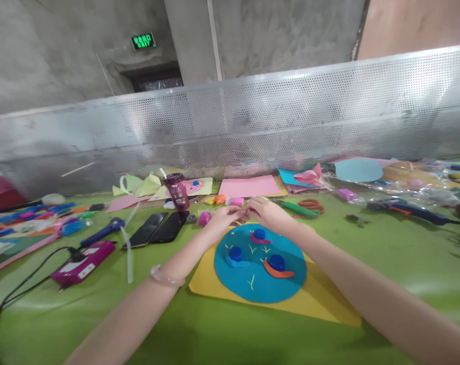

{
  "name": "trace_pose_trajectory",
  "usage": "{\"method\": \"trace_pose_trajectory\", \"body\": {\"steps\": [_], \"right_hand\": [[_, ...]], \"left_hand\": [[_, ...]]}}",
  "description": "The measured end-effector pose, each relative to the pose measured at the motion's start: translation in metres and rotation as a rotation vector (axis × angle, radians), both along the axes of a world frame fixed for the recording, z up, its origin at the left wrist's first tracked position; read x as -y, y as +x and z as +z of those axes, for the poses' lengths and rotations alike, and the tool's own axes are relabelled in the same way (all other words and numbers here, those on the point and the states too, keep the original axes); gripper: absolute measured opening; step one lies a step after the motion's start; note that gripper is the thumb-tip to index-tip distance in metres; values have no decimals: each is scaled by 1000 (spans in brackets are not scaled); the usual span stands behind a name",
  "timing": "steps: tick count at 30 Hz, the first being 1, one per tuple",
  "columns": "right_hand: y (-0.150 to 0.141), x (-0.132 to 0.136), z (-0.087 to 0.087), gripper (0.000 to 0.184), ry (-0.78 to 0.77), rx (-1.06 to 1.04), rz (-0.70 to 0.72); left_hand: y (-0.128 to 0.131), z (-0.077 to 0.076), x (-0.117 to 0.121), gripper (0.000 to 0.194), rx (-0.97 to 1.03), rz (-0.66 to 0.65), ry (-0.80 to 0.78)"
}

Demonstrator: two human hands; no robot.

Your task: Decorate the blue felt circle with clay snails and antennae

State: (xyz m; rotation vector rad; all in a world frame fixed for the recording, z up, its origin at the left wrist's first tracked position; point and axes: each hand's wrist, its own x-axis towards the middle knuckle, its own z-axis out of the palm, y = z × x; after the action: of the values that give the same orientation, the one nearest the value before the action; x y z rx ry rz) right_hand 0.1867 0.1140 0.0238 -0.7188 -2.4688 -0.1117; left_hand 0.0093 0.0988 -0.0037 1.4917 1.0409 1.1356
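My left hand (227,217) and my right hand (262,209) meet fingertip to fingertip above the far edge of a blue paper circle (230,284). Fingers on both are pinched together, and whatever they may hold is too small to make out. The circle lies on a yellow sheet (329,304). On it are three snail-like clay shapes with dark blue round shells: one with a pink body (261,240), one light blue (237,262), one orange (281,274). Thin yellow clay strips (252,283) lie between them. A pink packet (236,201) sits just beyond my left fingers.
Left of the sheet lie two phones (168,227), a purple power strip (83,263) with black cables and a blue glue gun (103,232). A lidded cup (177,192) stands behind the phones. Green-and-orange scissors (300,209) and another glue gun (408,209) lie right. A perforated metal panel (291,121) closes the back.
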Motion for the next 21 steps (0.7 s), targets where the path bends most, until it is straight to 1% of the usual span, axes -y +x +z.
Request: {"method": "trace_pose_trajectory", "body": {"steps": [6,9,14,18,21], "right_hand": [[2,-6,-2,18,19,110,-39],[4,-10,-3,17,18,101,-51],[4,-8,-1,15,9,69,-110],[3,-7,-2,9,-13,3,-34],[2,-9,-5,15,4,-26,73]], "left_hand": [[0,4,1,33,4,47,-22],[0,5,2,29,-7,49,-8],[0,2,3,25,-66,33,27],[1,0,2,30,-90,9,48],[0,-1,0,32,-77,17,46]]}}
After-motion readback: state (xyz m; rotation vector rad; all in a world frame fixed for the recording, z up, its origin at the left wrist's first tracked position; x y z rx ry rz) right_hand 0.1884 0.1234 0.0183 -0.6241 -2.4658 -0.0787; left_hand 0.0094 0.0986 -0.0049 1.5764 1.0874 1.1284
